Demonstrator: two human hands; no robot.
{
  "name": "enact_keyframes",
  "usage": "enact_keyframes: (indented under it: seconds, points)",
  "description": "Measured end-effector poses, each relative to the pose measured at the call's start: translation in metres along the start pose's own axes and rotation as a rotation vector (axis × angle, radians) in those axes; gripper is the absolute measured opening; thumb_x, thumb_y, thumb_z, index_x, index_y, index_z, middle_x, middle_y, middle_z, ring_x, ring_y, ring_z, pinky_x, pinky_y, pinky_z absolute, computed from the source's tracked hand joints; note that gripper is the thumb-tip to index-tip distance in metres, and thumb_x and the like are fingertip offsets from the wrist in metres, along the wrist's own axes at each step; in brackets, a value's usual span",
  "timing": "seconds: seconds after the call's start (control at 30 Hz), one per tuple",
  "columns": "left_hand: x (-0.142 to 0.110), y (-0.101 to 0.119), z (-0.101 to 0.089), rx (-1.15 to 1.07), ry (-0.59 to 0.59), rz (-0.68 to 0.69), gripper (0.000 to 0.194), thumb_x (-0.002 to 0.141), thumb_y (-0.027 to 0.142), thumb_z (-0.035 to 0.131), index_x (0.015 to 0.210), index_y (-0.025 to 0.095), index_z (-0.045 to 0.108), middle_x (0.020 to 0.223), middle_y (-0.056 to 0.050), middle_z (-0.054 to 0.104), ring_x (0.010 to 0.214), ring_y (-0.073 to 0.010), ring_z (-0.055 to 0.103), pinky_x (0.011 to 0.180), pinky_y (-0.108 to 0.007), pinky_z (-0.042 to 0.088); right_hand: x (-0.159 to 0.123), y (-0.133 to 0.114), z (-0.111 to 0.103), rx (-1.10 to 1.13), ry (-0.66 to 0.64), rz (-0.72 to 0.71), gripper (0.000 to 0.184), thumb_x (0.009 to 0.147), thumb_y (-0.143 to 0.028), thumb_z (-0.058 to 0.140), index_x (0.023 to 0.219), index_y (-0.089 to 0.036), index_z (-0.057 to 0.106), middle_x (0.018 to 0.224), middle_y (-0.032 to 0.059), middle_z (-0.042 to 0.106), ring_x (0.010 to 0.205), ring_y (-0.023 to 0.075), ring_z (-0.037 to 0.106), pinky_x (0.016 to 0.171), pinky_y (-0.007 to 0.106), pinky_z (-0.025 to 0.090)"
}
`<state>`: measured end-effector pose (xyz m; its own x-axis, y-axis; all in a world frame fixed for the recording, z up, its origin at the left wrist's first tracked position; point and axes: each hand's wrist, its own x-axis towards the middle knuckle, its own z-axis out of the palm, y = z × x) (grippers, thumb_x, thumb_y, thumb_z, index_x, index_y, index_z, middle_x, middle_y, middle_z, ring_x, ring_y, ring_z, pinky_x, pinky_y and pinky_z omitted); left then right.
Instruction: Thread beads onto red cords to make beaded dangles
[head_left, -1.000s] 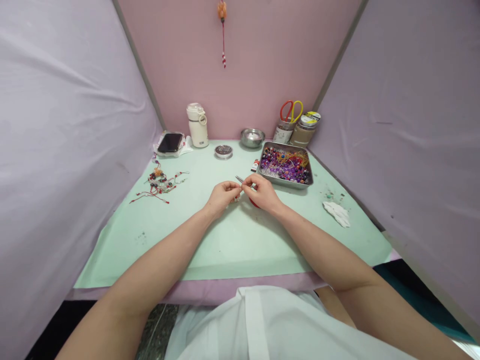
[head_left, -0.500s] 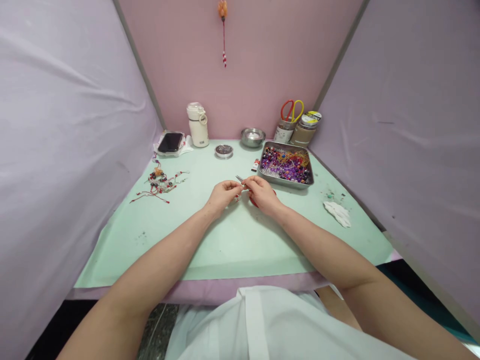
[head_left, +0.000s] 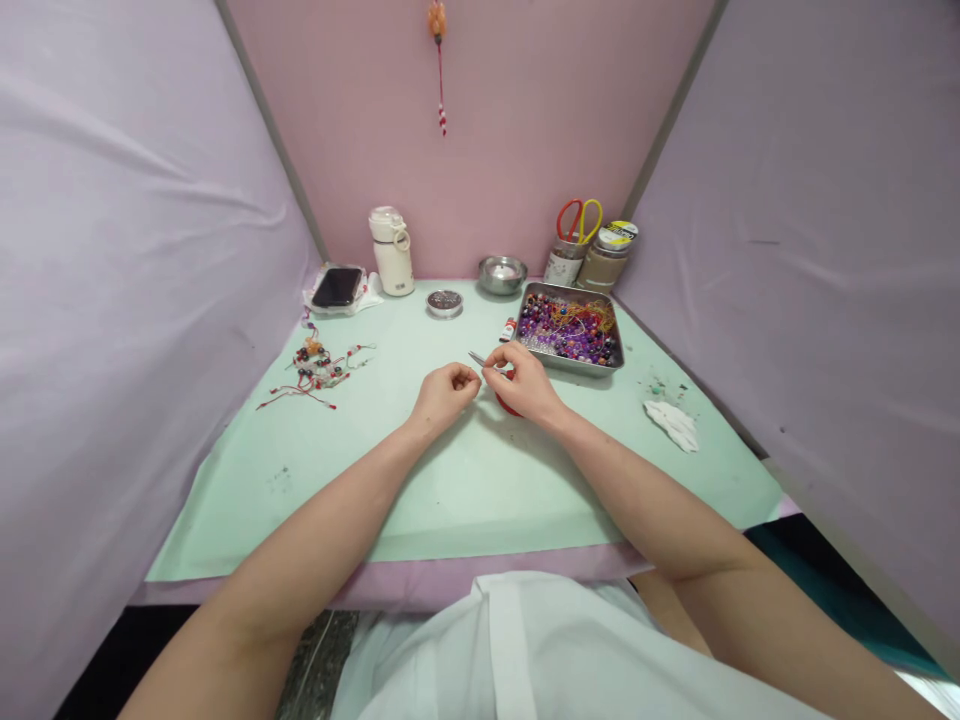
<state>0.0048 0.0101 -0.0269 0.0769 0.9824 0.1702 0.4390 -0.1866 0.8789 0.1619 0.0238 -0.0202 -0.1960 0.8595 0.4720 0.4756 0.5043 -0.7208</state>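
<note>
Fingers working close together, a person leans both bare forearms over a pale green tabletop (head_left: pixel 450 500), with a metal tray (head_left: pixel 581 369) of mostly purple beads (head_left: pixel 566 330) just beyond the hands. The right hand (head_left: pixel 525 385), just off the tray's near left corner, is clamped on a pair of scissors (head_left: pixel 509 404), a red handle showing below the palm and slim metal blades pointing left beyond the fingertips. The left hand (head_left: pixel 448 393), farther left of the tray, has thumb and fingers drawn together almost against the right hand's tips; whether it pinches anything is too small to tell. Directly behind the tray stand a holder (head_left: pixel 563 267) of red and yellow handles and a lidded jar (head_left: pixel 601 268); behind it to the left sits a metal bowl (head_left: pixel 502 275). Farther left of the tray are a round dish (head_left: pixel 445 304), an upright white bottle (head_left: pixel 393 258) and a dark-screened phone (head_left: pixel 337 287), with beaded cords (head_left: pixel 315 372) heaped well to the tray's left. A crumpled white cloth (head_left: pixel 672 425) lies to the tray's right, nearer the person.
</note>
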Motion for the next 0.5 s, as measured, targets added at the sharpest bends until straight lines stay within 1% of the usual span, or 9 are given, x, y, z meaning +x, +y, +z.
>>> enact_keyframes:
  seconds: [0.07,0.17,0.37,0.5]
  points:
    - [-0.0011,0.0010,0.0001,0.118,0.023,0.041,0.012,0.069,0.022,0.055,0.074,0.016,0.064,0.065,0.000,0.062,0.059,-0.0113,0.051,0.060,-0.024,0.038,-0.0025,-0.0019,0.0001,-0.089,-0.022,-0.063,0.003,0.076,-0.023,0.057,0.076,-0.021,0.059,0.089,0.0037,0.058,0.089,0.0187,0.054,0.081,0.033,0.041]
    - [-0.0025,0.0033,-0.0002,0.237,0.028,0.081,0.014,0.068,0.017,0.053,0.075,0.016,0.066,0.067,-0.001,0.063,0.062,-0.0126,0.052,0.062,-0.024,0.039,-0.0051,-0.0019,0.0025,-0.188,-0.037,-0.098,0.007,0.078,-0.028,0.059,0.075,-0.021,0.059,0.091,0.0044,0.058,0.094,0.0208,0.053,0.085,0.036,0.039]
    - [-0.0031,0.0039,0.0010,0.251,0.021,0.087,0.014,0.071,0.020,0.053,0.074,0.016,0.066,0.069,-0.002,0.065,0.062,-0.0127,0.053,0.062,-0.024,0.040,-0.0052,0.0028,0.0046,-0.226,-0.108,-0.103,0.010,0.083,-0.022,0.052,0.074,-0.021,0.058,0.094,0.0051,0.059,0.095,0.0209,0.052,0.084,0.035,0.038]
    - [-0.0036,0.0048,0.0008,0.252,0.016,0.075,0.014,0.071,0.021,0.054,0.075,0.016,0.066,0.069,-0.002,0.066,0.061,-0.0128,0.054,0.063,-0.025,0.040,-0.0055,0.0027,0.0049,-0.220,-0.119,-0.118,0.012,0.087,-0.024,0.049,0.078,-0.021,0.056,0.100,0.0057,0.059,0.099,0.0212,0.051,0.084,0.035,0.037]
